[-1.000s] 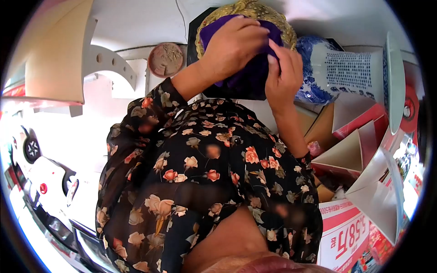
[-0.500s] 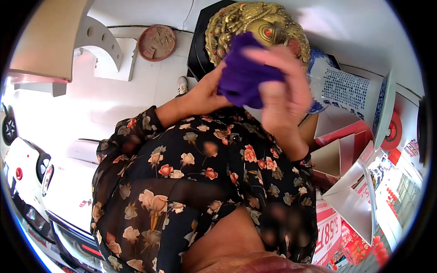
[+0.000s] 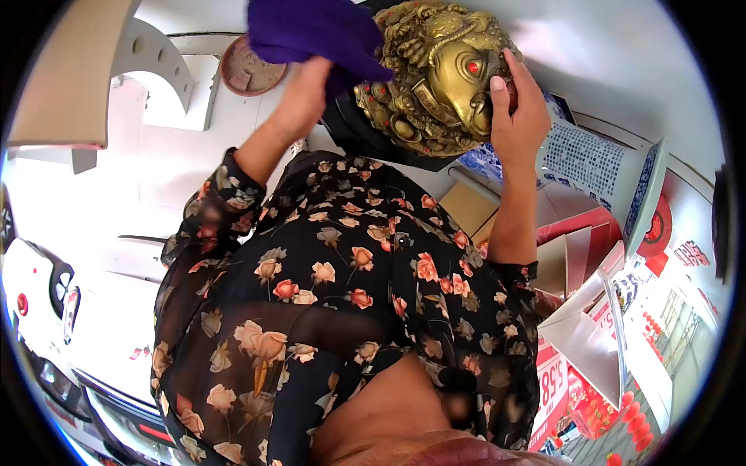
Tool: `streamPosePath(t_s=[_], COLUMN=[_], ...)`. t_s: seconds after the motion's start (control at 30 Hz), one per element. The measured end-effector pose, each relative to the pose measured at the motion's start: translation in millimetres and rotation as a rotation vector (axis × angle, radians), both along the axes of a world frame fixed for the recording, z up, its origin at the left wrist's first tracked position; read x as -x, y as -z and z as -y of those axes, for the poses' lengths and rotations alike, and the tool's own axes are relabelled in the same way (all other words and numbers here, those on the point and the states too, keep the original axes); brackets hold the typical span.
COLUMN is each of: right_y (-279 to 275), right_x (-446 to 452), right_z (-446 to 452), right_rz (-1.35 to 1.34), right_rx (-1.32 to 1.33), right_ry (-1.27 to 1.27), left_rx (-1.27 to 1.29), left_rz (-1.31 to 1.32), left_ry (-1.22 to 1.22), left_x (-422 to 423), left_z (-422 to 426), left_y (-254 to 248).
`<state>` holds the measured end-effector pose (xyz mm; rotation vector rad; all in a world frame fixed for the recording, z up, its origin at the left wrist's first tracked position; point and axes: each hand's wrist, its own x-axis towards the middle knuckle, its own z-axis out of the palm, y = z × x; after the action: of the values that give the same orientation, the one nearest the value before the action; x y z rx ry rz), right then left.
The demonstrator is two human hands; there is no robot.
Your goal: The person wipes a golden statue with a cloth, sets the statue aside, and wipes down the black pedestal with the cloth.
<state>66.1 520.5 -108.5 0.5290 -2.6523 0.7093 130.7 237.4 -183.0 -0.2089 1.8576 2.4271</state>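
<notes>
A bunched purple cloth point(image 3: 311, 31) is gripped in my left hand point(image 3: 305, 97), raised in front of me and to the left. It hangs partly over the left edge of a gold toad statue point(image 3: 447, 85) with red eyes and coin details. My right hand point(image 3: 519, 116) rests against the statue's right end, at the mouth. Its thumb and fingers close round the part where a reddish-brown disc sits, mostly hidden by the hand. Beneath the statue is a black stand point(image 3: 350, 128).
A large blue-and-white porcelain vase point(image 3: 583, 155) lies to the right of the statue in view. Nearer are opened red-and-white boxes point(image 3: 571, 241) and a red price sign point(image 3: 549, 396). At left are a round clay dish point(image 3: 252, 68), a white arched piece point(image 3: 155, 58) and a white car point(image 3: 39, 272).
My hands have separated. The left has carried the purple cloth up and left, off the statue's front. My right hand has let go of the cloth and moved onto the toad's mouth.
</notes>
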Motion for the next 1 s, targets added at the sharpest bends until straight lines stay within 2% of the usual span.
streamPosePath(t_s=[0.07,0.13,0.2,0.27,0.3,0.33,0.43,0.63,0.83,1.0], right_y=[6,11,13,10,10,10,10,10,11,12], right_x=[1,3,4,5,3,1,1,1,-2,-3], right_z=[-1,-3,-4,-2,-1,0,4,5,8,9], right_rz=[-0.026,-0.064,-0.09,-0.101,-0.098,-0.096,-0.104,-0.096,-0.089,-0.065], right_rx=[0.018,0.04,0.055,0.045,0.042,0.038,0.031,0.034,0.08,0.103], right_ry=[0.008,-0.001,-0.014,-0.032,-0.04,-0.034,-0.034,-0.024,0.001,0.052], left_rx=[0.143,0.301,0.698,0.952,1.15,0.837,1.012,1.049,0.985,0.883], left_rz=[0.039,-0.242,-0.84,-0.699,-0.654,-0.202,-0.31,-0.392,-0.459,-0.542], left_ry=[0.128,0.262,0.049,0.163,0.324,0.412,0.576,0.705,0.724,0.618], left_x=[10,34,84,128,155,163,225,266,269,257], left_z=[-27,-56,-83,-86,-83,-85,-85,-97,-93,-61], left_y=[-15,-17,2,12,26,-10,32,67,82,104])
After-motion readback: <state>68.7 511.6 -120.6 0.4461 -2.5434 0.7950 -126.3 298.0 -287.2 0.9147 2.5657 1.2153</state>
